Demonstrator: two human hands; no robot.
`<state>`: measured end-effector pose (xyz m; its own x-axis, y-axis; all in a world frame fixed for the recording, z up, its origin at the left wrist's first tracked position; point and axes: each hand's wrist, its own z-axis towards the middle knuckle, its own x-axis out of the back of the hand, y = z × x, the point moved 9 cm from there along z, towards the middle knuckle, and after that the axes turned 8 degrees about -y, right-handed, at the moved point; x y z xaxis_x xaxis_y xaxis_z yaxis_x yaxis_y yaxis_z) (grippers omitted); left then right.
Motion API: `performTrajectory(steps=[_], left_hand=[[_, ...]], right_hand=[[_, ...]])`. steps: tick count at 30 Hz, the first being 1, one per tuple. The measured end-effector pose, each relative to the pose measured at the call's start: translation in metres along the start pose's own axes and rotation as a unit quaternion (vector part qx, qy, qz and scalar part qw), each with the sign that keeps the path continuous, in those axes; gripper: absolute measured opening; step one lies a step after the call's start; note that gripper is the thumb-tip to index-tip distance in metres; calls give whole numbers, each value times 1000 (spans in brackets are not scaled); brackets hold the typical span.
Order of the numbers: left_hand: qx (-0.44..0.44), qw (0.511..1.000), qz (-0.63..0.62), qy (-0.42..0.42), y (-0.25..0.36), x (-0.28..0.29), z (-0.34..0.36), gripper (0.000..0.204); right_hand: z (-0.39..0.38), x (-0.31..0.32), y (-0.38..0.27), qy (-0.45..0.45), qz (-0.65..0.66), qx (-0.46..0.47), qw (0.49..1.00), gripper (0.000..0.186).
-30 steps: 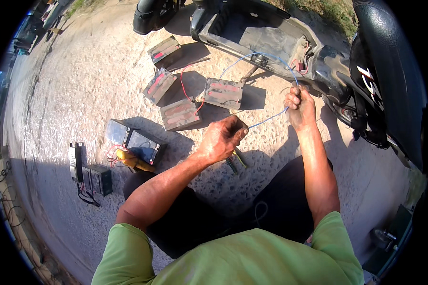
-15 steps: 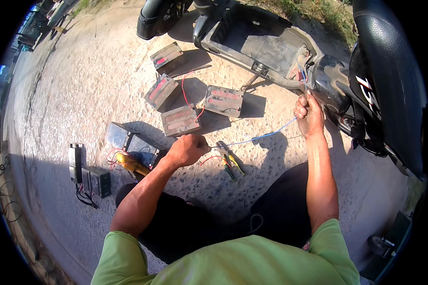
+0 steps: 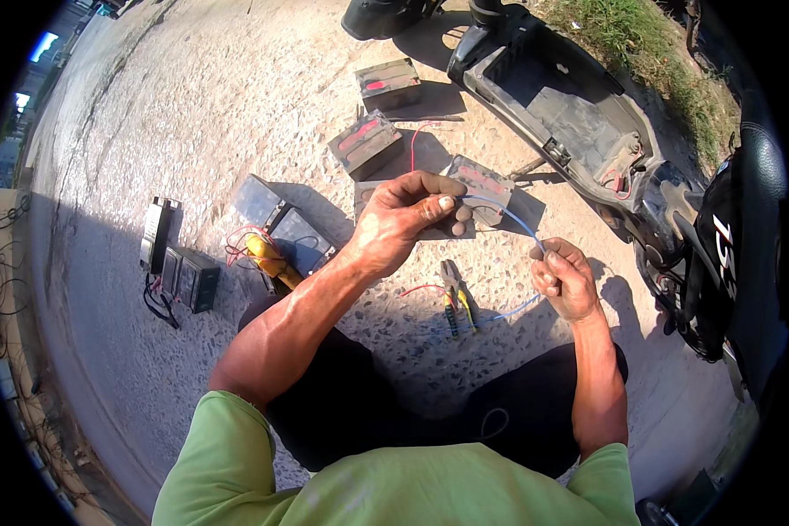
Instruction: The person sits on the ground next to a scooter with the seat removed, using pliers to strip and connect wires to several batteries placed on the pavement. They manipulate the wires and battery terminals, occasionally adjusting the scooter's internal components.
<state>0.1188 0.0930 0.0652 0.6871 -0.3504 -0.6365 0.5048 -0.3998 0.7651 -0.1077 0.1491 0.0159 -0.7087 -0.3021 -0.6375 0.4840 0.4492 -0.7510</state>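
Observation:
My left hand (image 3: 403, 219) pinches one part of a thin blue wire (image 3: 522, 223) between thumb and finger, above the dusty batteries. My right hand (image 3: 570, 276) grips the same wire farther along, and the span between the hands bows upward. A loose tail of it runs from the right hand down to the left, near the ground. Below the wire lie pliers (image 3: 450, 279) with yellow and green handles, beside a short red wire (image 3: 422, 287). The wire's tip at my left fingers is too small to make out.
Several dusty batteries (image 3: 366, 145) stand ahead, joined partly by red wire. A scooter (image 3: 559, 114) with an uncovered footwell is at the far right. To the left are a yellow tool (image 3: 267, 256) on dark boxes, a small battery (image 3: 191, 279) and a slim charger-like box (image 3: 156, 232).
My right hand has come away from the scooter, back toward me with the blue wire. My left hand has lifted forward and right. The view has turned, shifting the ground things rightward.

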Motion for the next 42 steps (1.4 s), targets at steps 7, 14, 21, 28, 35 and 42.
performTrajectory(steps=[7, 14, 21, 28, 35, 42], left_hand=[[60, 988, 61, -125, -36, -36, -2, 22], [112, 992, 26, -54, -48, -20, -4, 27], [74, 977, 178, -86, -35, -33, -3, 22], [119, 991, 8, -67, -56, -37, -8, 13], [162, 970, -163, -78, -70, -54, -17, 15], [147, 975, -135, -96, -63, -59, -17, 16]], right_hand=[[9, -44, -7, -11, -119, -69, 990, 25], [10, -44, 2, 54, -108, -43, 992, 15], [7, -49, -3, 32, -129, -30, 991, 13], [2, -66, -26, 35, -317, 30, 947, 7], [-5, -88, -57, 21, -524, 194, 829, 9], [-7, -88, -60, 36, -518, 196, 832, 8]])
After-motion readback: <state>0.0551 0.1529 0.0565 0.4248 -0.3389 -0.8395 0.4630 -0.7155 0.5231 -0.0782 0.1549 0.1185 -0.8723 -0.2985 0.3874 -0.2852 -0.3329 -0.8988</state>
